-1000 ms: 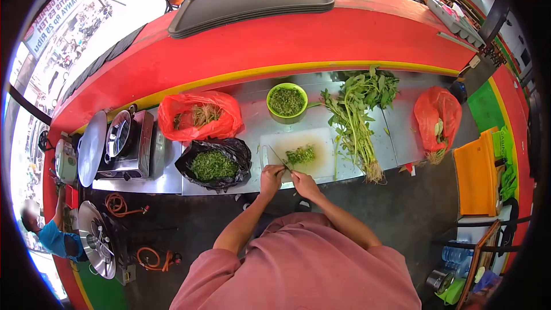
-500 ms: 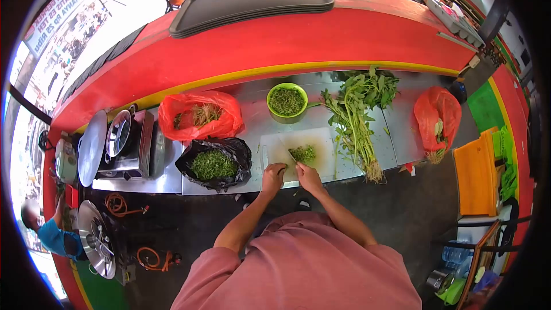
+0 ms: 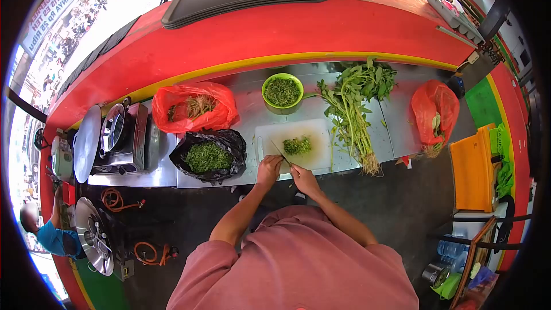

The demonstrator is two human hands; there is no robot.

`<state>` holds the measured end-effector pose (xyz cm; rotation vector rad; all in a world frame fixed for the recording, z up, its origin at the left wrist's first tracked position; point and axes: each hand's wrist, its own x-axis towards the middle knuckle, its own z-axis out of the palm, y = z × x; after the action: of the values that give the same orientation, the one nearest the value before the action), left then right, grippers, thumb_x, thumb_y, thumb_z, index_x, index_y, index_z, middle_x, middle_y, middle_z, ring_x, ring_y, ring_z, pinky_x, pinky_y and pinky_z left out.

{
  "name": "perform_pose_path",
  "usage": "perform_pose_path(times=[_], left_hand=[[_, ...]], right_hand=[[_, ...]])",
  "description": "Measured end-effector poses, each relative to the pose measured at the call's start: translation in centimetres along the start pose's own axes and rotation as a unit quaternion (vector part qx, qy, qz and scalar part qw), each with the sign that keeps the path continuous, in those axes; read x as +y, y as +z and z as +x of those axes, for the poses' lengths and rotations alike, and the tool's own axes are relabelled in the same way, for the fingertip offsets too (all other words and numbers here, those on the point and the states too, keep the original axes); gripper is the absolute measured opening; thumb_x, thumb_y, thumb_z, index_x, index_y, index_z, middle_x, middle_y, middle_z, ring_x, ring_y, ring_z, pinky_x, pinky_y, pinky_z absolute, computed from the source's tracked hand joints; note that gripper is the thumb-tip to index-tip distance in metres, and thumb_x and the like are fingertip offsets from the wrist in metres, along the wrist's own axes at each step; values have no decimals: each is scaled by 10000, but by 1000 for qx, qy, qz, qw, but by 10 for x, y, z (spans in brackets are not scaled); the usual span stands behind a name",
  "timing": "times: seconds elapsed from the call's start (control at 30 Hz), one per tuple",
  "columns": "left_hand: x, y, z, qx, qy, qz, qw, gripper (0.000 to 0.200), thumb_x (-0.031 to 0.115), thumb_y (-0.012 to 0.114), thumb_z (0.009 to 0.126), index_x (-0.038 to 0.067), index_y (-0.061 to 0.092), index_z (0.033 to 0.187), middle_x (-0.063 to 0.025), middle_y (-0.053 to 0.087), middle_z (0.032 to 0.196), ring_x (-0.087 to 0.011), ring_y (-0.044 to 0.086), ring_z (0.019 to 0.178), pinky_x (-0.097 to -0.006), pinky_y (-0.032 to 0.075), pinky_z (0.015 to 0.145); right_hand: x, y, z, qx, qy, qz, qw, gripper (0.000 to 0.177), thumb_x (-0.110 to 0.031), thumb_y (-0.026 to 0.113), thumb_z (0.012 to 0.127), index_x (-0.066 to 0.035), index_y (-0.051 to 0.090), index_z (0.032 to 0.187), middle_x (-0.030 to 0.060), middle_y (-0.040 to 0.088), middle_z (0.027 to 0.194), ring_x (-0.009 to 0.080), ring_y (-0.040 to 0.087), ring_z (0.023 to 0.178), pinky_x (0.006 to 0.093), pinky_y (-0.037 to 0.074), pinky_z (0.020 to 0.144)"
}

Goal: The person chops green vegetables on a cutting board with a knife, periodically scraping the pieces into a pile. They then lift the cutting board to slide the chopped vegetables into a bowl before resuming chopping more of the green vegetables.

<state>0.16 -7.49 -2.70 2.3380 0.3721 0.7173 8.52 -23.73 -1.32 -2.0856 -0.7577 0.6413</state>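
A knife [image 3: 279,150] with a thin blade is in my right hand [image 3: 304,179], its tip pointing up and left over the white cutting board [image 3: 265,132]. My left hand [image 3: 268,170] is closed at the board's near edge, close to the blade; what its fingers pinch, if anything, is hidden. Just beyond the knife, a small heap of chopped greens [image 3: 297,146] lies on the board. Behind the board stands a green bowl [image 3: 283,109] filled with chopped greens. To the left, a black plastic bag [image 3: 237,148] holds more of them.
Long leafy stems with roots [image 3: 359,129] lie right of the board. Red plastic bags [image 3: 227,103] sit at both sides of the steel table [image 3: 247,89]. A gas stove [image 3: 135,132] with a pan occupies the left end. A person in blue [image 3: 57,240] is at far left.
The knife has come away from the chopped greens, nearer my left hand. Both hands are closer together at the board's near edge. The view has shifted slightly.
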Motion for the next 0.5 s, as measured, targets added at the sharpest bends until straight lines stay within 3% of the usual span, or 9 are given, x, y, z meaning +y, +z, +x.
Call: perform_pose_path(times=[0.17,0.23,0.33,0.43,0.5], left_hand=[[-2,1,0,-2,2,-3,1000,132,23,689,850,-16,748,962,-150,741,1000,-332,676,944,-409,548,860],[-1,1,-1,1,-5,-1,1000,131,23,691,848,-13,748,961,-145,738,996,-333,673,939,-410,547,859],[-4,3,-2,-8,-16,-7,1000,144,2,702,836,-12,751,971,-151,738,1009,-333,676,952,-414,550,857],[-5,0,-2,-4,-8,-35,999,146,25,692,847,-18,747,976,-154,726,988,-341,665,954,-414,540,872],[-5,-3,-2,0,-4,-31,1000,147,25,691,849,-21,745,979,-158,726,997,-344,663,959,-413,539,875]], right_hand=[[-5,2,2,15,9,-65,998,322,-298,514,1021,-198,639,1301,280,681,918,484,657,869,560,524,756],[-14,0,10,-9,-1,-92,996,310,-316,500,1024,-195,635,1276,268,693,928,487,665,846,583,529,726],[-15,8,28,20,-50,-81,995,311,-307,502,1025,-184,658,1264,269,692,916,488,663,834,576,531,721],[-12,8,39,-13,-10,-27,1000,347,-331,508,1024,-107,690,1217,274,690,925,470,668,880,534,535,793],[-12,6,41,0,-36,-26,999,348,-332,508,1023,-95,697,1195,270,692,928,459,674,886,516,536,799]])
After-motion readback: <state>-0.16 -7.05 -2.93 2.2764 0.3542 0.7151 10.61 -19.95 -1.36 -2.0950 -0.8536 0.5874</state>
